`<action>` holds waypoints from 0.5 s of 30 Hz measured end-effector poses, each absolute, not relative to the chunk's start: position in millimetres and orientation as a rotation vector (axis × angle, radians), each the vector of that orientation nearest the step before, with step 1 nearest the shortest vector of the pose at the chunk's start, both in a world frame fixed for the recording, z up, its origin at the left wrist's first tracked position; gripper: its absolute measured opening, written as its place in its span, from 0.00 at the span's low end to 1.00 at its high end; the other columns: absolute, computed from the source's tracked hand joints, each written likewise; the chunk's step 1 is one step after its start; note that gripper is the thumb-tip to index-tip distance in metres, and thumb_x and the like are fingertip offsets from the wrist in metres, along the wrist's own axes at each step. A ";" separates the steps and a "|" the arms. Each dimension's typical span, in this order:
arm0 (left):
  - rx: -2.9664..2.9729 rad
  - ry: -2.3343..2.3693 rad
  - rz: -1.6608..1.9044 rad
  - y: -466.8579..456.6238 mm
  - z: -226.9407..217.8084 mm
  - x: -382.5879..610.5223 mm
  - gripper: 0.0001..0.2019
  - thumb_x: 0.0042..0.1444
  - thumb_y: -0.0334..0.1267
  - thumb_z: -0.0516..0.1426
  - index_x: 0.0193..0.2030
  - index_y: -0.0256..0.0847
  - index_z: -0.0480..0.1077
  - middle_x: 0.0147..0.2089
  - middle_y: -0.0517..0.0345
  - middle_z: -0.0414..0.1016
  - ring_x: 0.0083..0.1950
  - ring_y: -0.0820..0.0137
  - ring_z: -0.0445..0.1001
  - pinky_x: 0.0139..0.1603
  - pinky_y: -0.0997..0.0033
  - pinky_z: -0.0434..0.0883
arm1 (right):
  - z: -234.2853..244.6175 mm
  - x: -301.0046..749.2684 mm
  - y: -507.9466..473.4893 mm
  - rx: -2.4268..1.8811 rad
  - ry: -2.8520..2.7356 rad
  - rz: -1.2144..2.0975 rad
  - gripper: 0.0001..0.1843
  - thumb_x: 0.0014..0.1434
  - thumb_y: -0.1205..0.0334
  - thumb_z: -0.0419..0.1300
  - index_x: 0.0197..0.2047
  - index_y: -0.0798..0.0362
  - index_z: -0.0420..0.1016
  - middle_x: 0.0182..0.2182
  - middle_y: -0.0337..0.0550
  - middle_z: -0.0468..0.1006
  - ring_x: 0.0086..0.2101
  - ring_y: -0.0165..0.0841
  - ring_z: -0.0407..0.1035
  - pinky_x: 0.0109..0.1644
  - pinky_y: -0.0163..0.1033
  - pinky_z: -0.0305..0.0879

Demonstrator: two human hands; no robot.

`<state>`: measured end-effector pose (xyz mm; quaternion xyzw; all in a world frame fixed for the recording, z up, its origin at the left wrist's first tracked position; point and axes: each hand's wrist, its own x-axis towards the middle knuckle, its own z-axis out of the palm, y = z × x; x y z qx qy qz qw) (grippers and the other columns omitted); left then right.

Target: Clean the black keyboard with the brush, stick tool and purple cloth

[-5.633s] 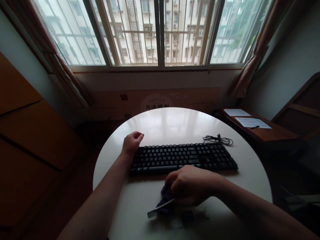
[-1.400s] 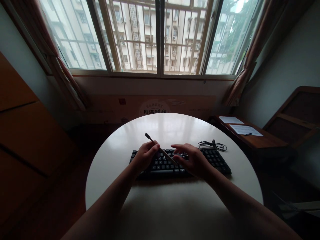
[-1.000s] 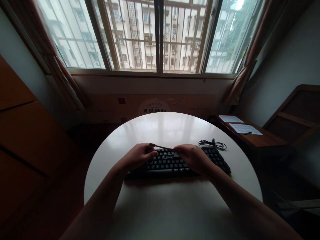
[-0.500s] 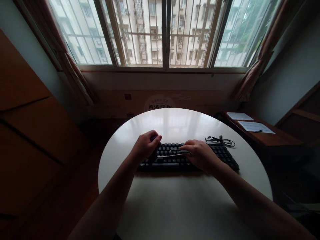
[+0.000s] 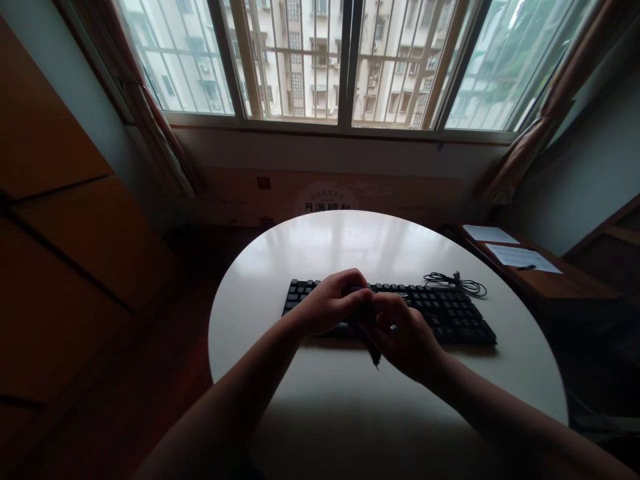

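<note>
A black keyboard (image 5: 453, 313) lies on the white round table, partly covered by my hands. My left hand (image 5: 333, 303) is closed around a dark cloth (image 5: 371, 348), whose tip hangs below the fingers. Right against it, my right hand (image 5: 407, 333) is closed, its fingertips meeting the cloth. A bit of thin metal wire (image 5: 406, 299) shows above the right fingers, and a small glint lies between them. The slim brush seen in that hand earlier is mostly hidden by the fingers and cloth.
A coiled black cable (image 5: 457, 283) rests behind the keyboard's right part. The white table (image 5: 345, 233) has a rounded edge. At the right, a low brown table (image 5: 565, 283) bears papers (image 5: 523, 258) and a pen (image 5: 526, 268). Beyond stands a barred window (image 5: 345, 67).
My hands have come together over the keyboard; they were apart, with the brush and wire tool stretching left from my right hand. The dark cloth now hangs lower. The view has shifted slightly.
</note>
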<state>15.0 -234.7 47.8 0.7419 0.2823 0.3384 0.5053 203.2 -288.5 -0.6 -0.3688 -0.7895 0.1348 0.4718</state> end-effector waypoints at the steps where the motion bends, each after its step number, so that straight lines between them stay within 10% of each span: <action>1: 1.806 0.667 0.797 -232.0 48.0 11.4 0.12 0.60 0.47 0.60 0.36 0.39 0.70 0.33 0.59 0.71 0.34 0.70 0.70 0.34 0.73 0.68 | 0.3 201.7 -289.4 -0.907 -1.928 0.396 0.09 0.64 0.63 0.61 0.48 0.53 0.69 0.29 0.36 0.76 0.23 0.23 0.68 0.27 0.26 0.62; 9: 1.635 0.983 1.267 -179.7 36.7 -38.8 0.19 0.58 0.55 0.57 0.28 0.40 0.65 0.27 0.60 0.68 0.24 0.73 0.68 0.19 0.76 0.62 | 24.9 157.4 -329.4 -0.909 -1.909 1.153 0.05 0.64 0.66 0.56 0.44 0.54 0.70 0.28 0.36 0.77 0.22 0.25 0.73 0.26 0.26 0.65; 15: 1.858 1.504 1.483 -156.7 17.8 -60.3 0.17 0.62 0.49 0.52 0.26 0.42 0.66 0.23 0.63 0.67 0.26 0.72 0.67 0.29 0.73 0.64 | -1.9 98.0 -358.1 -1.137 -2.471 0.428 0.03 0.54 0.70 0.60 0.33 0.54 0.71 0.28 0.40 0.76 0.27 0.31 0.70 0.31 0.32 0.58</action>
